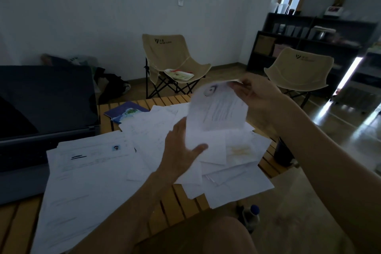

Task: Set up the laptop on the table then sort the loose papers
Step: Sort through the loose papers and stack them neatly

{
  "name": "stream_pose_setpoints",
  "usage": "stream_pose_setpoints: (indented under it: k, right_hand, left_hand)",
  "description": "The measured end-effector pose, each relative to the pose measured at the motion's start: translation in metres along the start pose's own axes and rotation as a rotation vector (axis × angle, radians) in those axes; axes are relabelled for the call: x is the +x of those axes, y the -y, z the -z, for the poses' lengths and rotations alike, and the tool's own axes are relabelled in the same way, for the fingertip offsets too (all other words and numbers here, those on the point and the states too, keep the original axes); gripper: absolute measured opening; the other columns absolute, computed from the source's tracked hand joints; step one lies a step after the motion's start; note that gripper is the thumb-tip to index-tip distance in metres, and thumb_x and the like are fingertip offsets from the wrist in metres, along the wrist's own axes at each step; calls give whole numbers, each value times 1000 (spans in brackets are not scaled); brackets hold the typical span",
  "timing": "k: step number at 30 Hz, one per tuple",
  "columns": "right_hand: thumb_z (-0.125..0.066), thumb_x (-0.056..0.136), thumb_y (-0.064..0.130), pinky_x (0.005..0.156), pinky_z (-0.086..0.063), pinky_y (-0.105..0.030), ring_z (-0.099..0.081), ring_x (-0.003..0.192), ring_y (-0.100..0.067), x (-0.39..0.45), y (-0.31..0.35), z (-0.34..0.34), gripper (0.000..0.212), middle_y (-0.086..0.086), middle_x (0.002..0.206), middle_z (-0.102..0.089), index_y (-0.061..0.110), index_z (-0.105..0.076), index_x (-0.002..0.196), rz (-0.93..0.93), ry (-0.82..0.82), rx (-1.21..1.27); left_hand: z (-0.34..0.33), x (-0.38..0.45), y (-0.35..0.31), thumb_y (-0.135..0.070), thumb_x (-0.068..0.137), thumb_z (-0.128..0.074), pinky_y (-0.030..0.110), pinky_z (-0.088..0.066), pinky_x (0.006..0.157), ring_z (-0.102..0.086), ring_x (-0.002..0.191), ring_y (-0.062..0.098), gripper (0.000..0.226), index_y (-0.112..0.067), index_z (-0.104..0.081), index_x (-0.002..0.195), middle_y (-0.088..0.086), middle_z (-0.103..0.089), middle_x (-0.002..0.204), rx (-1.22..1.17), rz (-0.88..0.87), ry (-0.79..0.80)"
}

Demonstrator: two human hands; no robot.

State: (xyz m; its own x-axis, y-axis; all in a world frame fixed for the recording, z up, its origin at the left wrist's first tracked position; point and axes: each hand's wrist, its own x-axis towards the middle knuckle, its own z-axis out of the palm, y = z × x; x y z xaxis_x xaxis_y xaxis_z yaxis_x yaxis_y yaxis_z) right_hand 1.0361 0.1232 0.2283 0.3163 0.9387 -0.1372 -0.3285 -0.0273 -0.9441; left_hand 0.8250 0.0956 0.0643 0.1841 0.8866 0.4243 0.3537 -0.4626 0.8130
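Right hand (254, 97) up at two o'clock, pinching the top corner of a printed sheet (216, 109) that hangs curled and blurred in the air; left hand (181, 148) just below at centre, fingers spread and relaxed, thumb across the sheet's lower edge, steadying rather than clamping. Thin office paper, floppy, so my call is to support that bottom edge, read the heading, then lay it flat on a matching pile with edges squared, not dropped. Beneath the hands sprawls the loose paper heap (233, 163), overlapping white pages, some overhanging the worktop's right edge at four o'clock, likely to slide if nudged. At eight o'clock a neater stack (82, 171) of printed pages sits, its left edge lapping onto the laptop. The laptop (41, 109) stands open at nine o'clock, dark matte screen, set up already by the look of it. The worktop (175, 198) is slatted yellow wood. A blue booklet (125, 112) lies at eleven o'clock behind the heap.
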Motion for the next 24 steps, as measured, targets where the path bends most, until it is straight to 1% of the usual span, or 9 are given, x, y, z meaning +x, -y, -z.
stream_pose_setpoints:
  k: [2, 4, 7, 9, 12, 15, 19, 21, 24]
  right_hand:
    - [-56, 95, -3, 57, -60, -23, -72, 59, -16, -14, 1, -15, 8, -16, 69, -71, 1, -58, 89, -26, 54, -6]
    - [-58, 96, 2, 56, -57, -23, -73, 61, -15, -26, -1, -23, 8, -19, 84, -75, -4, -62, 96, 50, 6, -143]
    - [-59, 94, 7, 57, -52, -30, -71, 67, -22, -37, -2, -23, 13, -17, 90, -74, 12, -53, 105, 262, 0, -318]
    - [-66, 83, 14, 63, -55, -39, -67, 72, -25, -34, -6, -24, 17, -7, 83, -72, 26, -63, 94, 375, 100, -477]
    - [-64, 88, 13, 95, -53, -38, -63, 96, -11, -21, -19, -31, 35, 9, 109, -67, 36, -66, 113, 511, 259, -943]
    - [-67, 91, 13, 100, -44, -34, -52, 123, -18, -18, -45, -44, 56, -2, 141, -54, 19, -48, 144, 318, 419, -987]
    - [-56, 96, 48, 111, -39, -45, -50, 128, -23, -18, -108, -45, 58, -4, 139, -53, 18, -46, 145, -114, 546, -972]
    - [-61, 91, 53, 105, -47, -49, -58, 119, -28, -17, -137, -40, 59, -8, 130, -60, 17, -53, 137, -168, 527, -973]
    - [-61, 91, 56, 97, -54, -53, -68, 109, -38, -11, -158, -32, 63, -19, 123, -65, 7, -54, 131, -332, 402, -458]
  left_hand:
    - [23, 5, -23, -32, 88, -71, 27, -51, 79, -63, 96, 10, 33, -13, -65, 114, 1, -66, 105, -201, 52, -143]
    - [50, 11, -37, -25, 92, -67, 35, -52, 70, -65, 81, 17, 12, -14, -69, 89, 8, -68, 86, -394, 142, -282]
    - [88, 15, -48, -24, 90, -68, 41, -57, 83, -69, 98, 22, 9, -25, -71, 99, 0, -74, 101, -598, 196, -252]
    - [107, 16, -49, -25, 90, -68, 47, -57, 88, -67, 104, 24, 16, -24, -70, 106, 1, -73, 108, -558, 184, -185]
    - [132, 12, -50, -24, 92, -65, 52, -55, 91, -66, 106, 27, 21, -16, -69, 112, 7, -71, 112, -535, 204, -137]
    - [151, 5, -44, -22, 94, -61, 47, -57, 87, -65, 108, 27, 25, -15, -65, 119, 8, -68, 115, -523, 247, -146]
    - [165, -6, -24, -17, 95, -60, 44, -57, 87, -65, 109, 26, 24, -17, -64, 118, 8, -67, 119, -677, 345, -195]
    - [177, -8, -11, -16, 94, -61, 44, -55, 90, -64, 112, 27, 34, -12, -59, 128, 9, -66, 122, -889, 434, -394]
    - [189, -28, 14, -25, 92, -66, 47, -50, 99, -59, 117, 29, 26, -20, -62, 118, 10, -61, 126, -1139, 549, -734]
